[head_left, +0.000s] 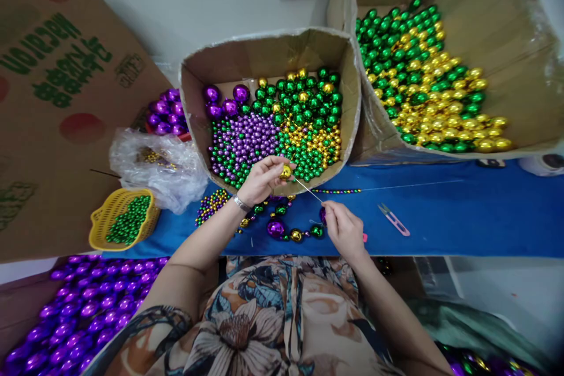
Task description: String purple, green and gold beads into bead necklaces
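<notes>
My left hand (261, 181) pinches a shiny gold bead (285, 171) over the front rim of the middle box. From that bead a thin pale needle or stiff thread (308, 189) slants down to my right hand (343, 229), whose fingers are closed on its lower end. Which of the two it is, I cannot tell. Below and between the hands, a string of beads (296, 235) in purple, gold and green lies on the blue cloth. A purple bead (323, 215) shows right beside my right fingers. A strand of tiny beads (337, 191) stretches behind the hands, its thread running right.
The middle cardboard box (268, 50) holds purple, green and gold beads; a larger box (520, 70) stands right of it. Pink-handled thread snips (394, 220) lie on the blue cloth (462, 211). Left are a yellow basket (99, 220), a plastic bag (176, 179) and loose small beads (211, 207).
</notes>
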Tool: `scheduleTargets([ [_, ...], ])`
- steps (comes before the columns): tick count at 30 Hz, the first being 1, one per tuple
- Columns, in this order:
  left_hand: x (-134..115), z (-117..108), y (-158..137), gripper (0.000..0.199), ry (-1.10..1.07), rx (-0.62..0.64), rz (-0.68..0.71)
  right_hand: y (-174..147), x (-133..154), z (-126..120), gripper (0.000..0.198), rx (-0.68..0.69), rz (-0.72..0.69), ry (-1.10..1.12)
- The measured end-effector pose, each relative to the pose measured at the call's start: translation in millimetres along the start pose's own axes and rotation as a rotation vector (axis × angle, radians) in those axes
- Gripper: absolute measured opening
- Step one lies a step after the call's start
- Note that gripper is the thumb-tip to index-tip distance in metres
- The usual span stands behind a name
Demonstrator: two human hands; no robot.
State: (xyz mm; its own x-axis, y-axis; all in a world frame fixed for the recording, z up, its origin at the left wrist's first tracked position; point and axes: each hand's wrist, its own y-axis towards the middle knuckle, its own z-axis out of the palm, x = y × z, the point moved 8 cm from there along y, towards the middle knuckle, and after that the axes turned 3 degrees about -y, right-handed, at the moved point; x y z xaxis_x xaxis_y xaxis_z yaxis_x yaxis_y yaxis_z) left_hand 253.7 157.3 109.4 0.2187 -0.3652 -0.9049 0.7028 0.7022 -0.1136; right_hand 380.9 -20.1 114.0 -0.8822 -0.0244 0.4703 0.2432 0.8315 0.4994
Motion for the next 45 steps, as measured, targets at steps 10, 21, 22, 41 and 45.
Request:
scheduleTargets([
  [10,14,15,-10,0.039,0.0,-0.035,-0.042,0,-1,7,0.018,0.054,0.01,0.086],
  [21,32,25,-22,0.04,0.125,-0.003,-0.036,-2,3,17,0.022,0.081,0.036,0.074],
  [22,31,26,-22,0.041,0.156,0.035,-0.031,-2,3,17,0.023,0.088,0.044,0.099],
  [41,1,-30,37,0.024,0.498,-0.175,0.144,-2,-11,7,0.021,-0.025,0.113,0.044],
  [45,12,-16,18,0.028,0.067,-0.1,-0.054,0,-11,8,0.022,-0.022,0.117,0.05],
])
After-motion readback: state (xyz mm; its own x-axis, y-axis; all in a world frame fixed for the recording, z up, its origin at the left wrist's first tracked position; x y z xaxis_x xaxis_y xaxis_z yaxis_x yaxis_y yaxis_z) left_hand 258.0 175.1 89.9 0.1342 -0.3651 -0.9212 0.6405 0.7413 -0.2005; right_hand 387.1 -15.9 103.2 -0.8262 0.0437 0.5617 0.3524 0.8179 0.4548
